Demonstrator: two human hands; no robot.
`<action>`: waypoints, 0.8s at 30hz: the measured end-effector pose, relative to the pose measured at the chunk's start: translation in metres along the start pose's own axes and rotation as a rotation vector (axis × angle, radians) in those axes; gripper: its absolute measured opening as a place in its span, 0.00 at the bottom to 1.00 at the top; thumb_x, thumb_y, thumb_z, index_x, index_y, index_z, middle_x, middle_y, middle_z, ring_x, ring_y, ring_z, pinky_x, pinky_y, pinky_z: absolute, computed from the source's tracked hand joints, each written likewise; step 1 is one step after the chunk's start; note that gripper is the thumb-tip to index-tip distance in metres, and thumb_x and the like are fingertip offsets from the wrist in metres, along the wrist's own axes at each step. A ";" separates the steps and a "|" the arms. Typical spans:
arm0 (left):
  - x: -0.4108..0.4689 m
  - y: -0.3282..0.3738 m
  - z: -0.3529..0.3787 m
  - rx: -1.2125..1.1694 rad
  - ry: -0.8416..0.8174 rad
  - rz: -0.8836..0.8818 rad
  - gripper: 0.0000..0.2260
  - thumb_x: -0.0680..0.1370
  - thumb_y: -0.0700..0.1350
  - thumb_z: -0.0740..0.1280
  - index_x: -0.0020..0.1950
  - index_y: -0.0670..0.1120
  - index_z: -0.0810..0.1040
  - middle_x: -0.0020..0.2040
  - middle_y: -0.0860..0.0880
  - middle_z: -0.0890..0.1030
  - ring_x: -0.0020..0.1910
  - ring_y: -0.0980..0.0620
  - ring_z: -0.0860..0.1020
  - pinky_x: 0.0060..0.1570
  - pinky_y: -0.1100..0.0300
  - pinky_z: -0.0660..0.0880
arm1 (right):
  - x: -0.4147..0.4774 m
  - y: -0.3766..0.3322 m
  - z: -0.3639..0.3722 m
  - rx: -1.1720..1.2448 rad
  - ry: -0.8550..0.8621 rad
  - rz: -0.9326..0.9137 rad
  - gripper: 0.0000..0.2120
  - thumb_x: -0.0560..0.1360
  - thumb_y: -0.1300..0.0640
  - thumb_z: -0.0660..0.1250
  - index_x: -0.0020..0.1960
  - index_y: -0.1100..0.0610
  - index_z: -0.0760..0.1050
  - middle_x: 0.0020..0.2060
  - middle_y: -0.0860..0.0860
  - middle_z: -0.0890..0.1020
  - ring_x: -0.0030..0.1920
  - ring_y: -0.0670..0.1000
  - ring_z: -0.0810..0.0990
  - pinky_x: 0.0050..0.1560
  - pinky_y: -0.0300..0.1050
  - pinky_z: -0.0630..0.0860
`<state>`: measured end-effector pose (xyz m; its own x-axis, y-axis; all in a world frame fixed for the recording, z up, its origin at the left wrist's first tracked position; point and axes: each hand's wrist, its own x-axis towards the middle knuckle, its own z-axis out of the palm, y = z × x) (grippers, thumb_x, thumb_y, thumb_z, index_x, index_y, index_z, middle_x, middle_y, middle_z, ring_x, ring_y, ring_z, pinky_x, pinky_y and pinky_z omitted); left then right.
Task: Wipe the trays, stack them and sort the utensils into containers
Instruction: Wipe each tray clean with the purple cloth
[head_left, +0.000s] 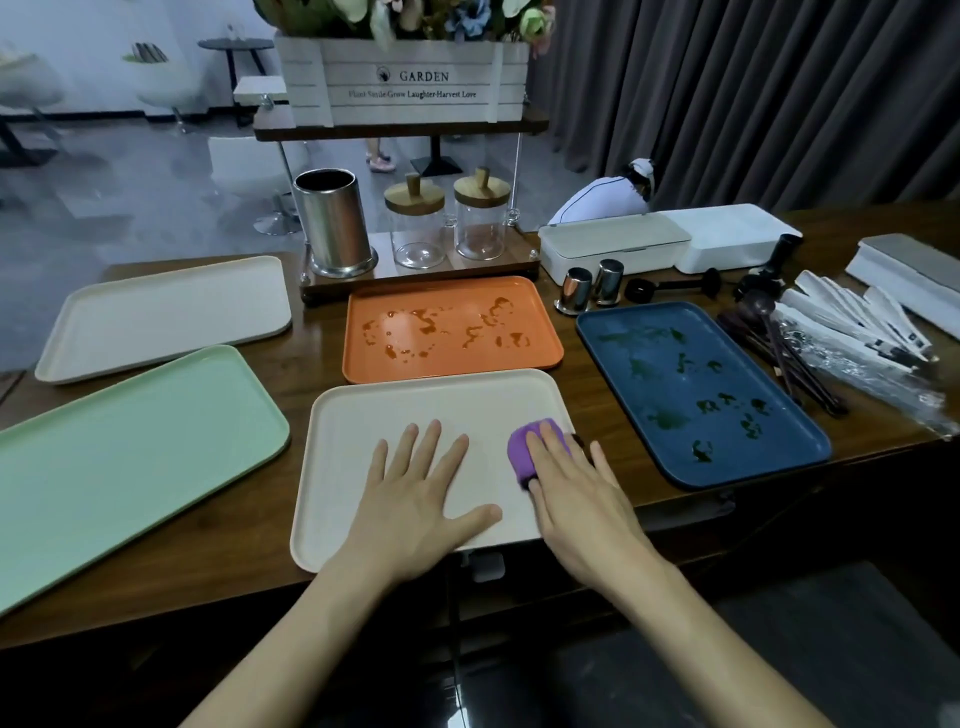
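Observation:
A cream tray (353, 415) lies in front of me on the wooden table. My left hand (421, 488) rests flat on it with fingers spread. My right hand (576, 493) presses a purple cloth (522, 454) onto the tray's right side, fingers laid straight over it. Behind sits an orange tray (452, 296) with wet stains. A dark blue tray (696, 395) with dark stains lies to the right. On the left lie a green tray (130, 447) and another cream tray (161, 317). Dark utensils (779, 353) and wrapped chopsticks (857, 322) lie at the right.
A steel canister (332, 228) and two lidded glass jars (447, 228) stand on a wooden rack behind the orange tray. Two small metal shakers (592, 286), lidded white boxes (670, 244) and a flower crate (410, 78) stand further back. The table edge runs just below the near tray.

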<state>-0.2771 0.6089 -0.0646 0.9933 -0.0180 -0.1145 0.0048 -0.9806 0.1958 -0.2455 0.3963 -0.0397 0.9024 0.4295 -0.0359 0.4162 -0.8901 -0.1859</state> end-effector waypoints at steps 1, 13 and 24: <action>-0.001 0.000 0.000 0.000 -0.005 0.001 0.44 0.70 0.79 0.41 0.83 0.61 0.42 0.83 0.53 0.37 0.82 0.49 0.34 0.79 0.44 0.34 | 0.013 0.002 -0.002 0.000 -0.005 0.000 0.28 0.85 0.51 0.48 0.82 0.54 0.43 0.82 0.50 0.47 0.81 0.51 0.46 0.80 0.54 0.42; -0.002 0.002 -0.005 -0.034 -0.038 -0.015 0.45 0.74 0.77 0.50 0.84 0.55 0.42 0.83 0.53 0.37 0.81 0.52 0.33 0.78 0.45 0.33 | 0.089 -0.011 -0.006 0.034 -0.010 -0.088 0.28 0.85 0.53 0.52 0.82 0.56 0.49 0.81 0.52 0.51 0.81 0.54 0.49 0.80 0.52 0.48; -0.003 0.002 -0.013 -0.066 -0.021 -0.009 0.49 0.75 0.76 0.55 0.84 0.46 0.41 0.84 0.51 0.44 0.83 0.51 0.41 0.80 0.49 0.38 | 0.017 -0.014 -0.001 0.049 -0.012 -0.192 0.27 0.83 0.51 0.53 0.81 0.50 0.54 0.81 0.47 0.55 0.80 0.50 0.52 0.79 0.50 0.46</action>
<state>-0.2783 0.6099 -0.0509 0.9905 -0.0141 -0.1371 0.0220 -0.9658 0.2584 -0.2364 0.4159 -0.0366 0.8054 0.5926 -0.0072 0.5742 -0.7833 -0.2382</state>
